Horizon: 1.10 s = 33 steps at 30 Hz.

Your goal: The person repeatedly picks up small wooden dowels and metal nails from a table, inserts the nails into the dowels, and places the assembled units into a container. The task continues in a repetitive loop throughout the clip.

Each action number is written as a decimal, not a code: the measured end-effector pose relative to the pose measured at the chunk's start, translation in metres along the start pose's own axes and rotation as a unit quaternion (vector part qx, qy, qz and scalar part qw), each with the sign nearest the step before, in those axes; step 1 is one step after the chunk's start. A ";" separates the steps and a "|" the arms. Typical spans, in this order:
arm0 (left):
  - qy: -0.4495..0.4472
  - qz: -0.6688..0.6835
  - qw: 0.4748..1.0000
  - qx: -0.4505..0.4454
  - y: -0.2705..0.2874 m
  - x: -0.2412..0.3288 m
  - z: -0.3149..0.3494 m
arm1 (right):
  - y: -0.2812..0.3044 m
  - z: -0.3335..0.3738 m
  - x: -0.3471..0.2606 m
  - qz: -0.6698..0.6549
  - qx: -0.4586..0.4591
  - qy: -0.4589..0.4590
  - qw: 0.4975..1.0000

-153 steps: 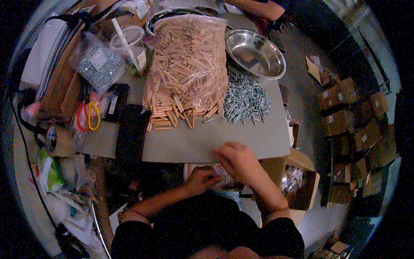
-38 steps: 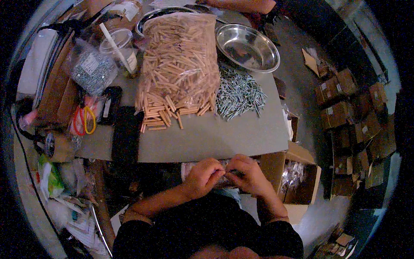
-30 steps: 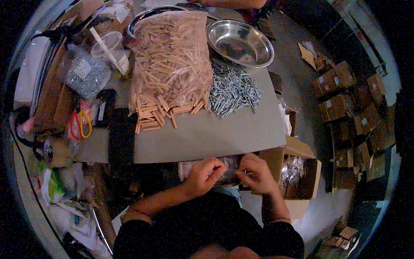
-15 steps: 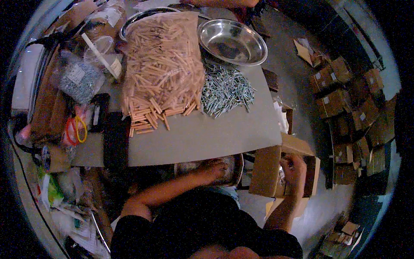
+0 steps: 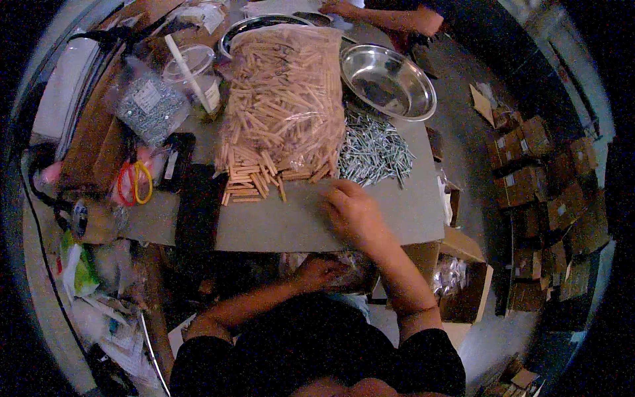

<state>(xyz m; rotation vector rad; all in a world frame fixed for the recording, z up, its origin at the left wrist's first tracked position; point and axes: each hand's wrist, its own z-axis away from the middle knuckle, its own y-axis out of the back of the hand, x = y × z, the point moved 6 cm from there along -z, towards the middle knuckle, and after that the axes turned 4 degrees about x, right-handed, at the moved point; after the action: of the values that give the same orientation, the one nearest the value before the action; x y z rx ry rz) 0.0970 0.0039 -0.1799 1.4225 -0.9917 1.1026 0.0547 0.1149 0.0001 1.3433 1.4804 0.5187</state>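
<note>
My right hand (image 5: 352, 212) is over the table's near part, just in front of wooden dowels (image 5: 258, 175) and a pile of silvery screws (image 5: 377, 149). Its fingers curl together; whatever they hold, if anything, is hidden. The dowels spill from a large clear plastic bag (image 5: 284, 99). Below the table's front edge, my left hand (image 5: 322, 272) rests by a tray with clear plastic (image 5: 350, 268); its fingers are dark and blurred. To the right of my right forearm stands an open cardboard box (image 5: 473, 291) with shiny clear packets (image 5: 450, 276) inside.
A steel bowl (image 5: 390, 83) sits behind the screws. At the table's left lie a bag of small metal parts (image 5: 152, 106), a plastic tub (image 5: 192, 63), and red and yellow loops (image 5: 135, 182). Another person's arm (image 5: 390, 18) reaches in at the back. Cardboard boxes (image 5: 526, 178) are stacked at right.
My right hand has left the cardboard box and moved left and up over the table, beside the dowels. My left hand stays below the table edge. The view has shifted slightly.
</note>
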 end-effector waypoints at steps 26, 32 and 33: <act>0.074 0.204 0.976 -0.030 0.051 0.070 0.019 | -0.029 -0.019 -0.038 0.084 -0.055 0.098 0.990; 0.087 0.207 0.974 -0.024 0.050 0.066 0.022 | -0.010 0.027 -0.038 -0.081 -0.148 -0.118 0.979; 0.087 0.223 0.971 -0.021 0.046 0.061 0.023 | -0.006 0.038 -0.040 -0.120 -0.182 -0.124 0.968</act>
<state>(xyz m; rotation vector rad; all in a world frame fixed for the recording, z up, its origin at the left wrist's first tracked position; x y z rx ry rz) 0.0699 -0.0258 -0.1106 1.0695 -1.2317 1.4955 0.0787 0.0650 -0.0038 0.8911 1.2471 0.4230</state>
